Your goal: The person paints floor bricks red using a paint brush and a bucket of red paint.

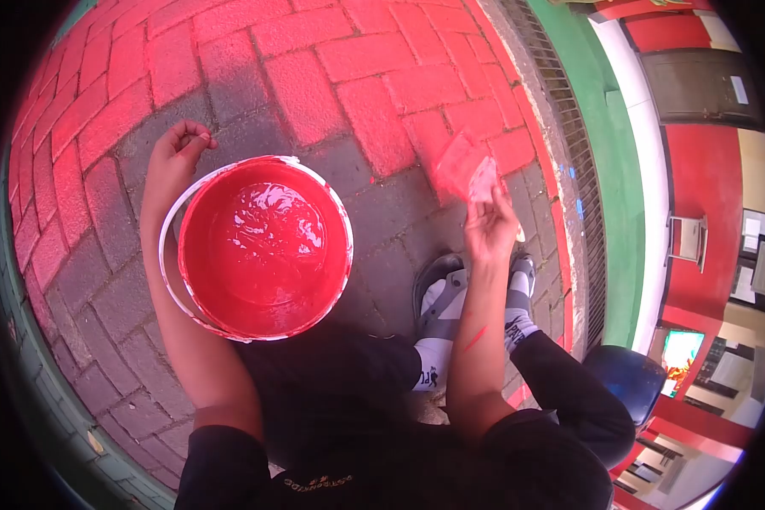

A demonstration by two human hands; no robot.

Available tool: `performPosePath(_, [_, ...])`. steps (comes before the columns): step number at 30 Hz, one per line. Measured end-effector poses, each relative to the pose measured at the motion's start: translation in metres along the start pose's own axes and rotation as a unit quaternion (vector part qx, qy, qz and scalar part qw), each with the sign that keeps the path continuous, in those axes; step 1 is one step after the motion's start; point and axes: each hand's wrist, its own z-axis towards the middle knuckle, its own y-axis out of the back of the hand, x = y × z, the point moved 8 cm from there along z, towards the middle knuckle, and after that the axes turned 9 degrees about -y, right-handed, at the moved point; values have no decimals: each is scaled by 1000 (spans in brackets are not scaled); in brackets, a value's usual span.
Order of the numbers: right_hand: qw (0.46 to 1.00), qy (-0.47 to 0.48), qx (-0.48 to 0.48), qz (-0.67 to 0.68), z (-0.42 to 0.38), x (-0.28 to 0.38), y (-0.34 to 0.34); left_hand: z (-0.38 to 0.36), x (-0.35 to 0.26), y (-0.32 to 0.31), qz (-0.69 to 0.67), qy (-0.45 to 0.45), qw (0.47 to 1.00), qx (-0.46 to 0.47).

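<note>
Two hands busy here: left hand [178, 149] is curled loosely closed with the bucket [263, 246] hanging off its forearm, full of glossy red paint. Right hand [489, 225] clamps a red-smeared brush [467, 166] just over the half-painted brick paving [144, 280], near the drain grate [569, 144] along its right edge.
</note>
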Motion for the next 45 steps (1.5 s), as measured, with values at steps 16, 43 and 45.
performPosePath(16, [945, 85, -238, -209, 57, 14, 65, -2, 0, 1, 11, 11, 1000, -5])
performPosePath(43, [922, 102, -97, -360, 149, 1, -87, -3, -5, -1, 40, 12, 999, -4])
performPosePath(45, [940, 80, -75, -325, 142, -5, -72, -2, 2, -2, 36, 23, 999, 6])
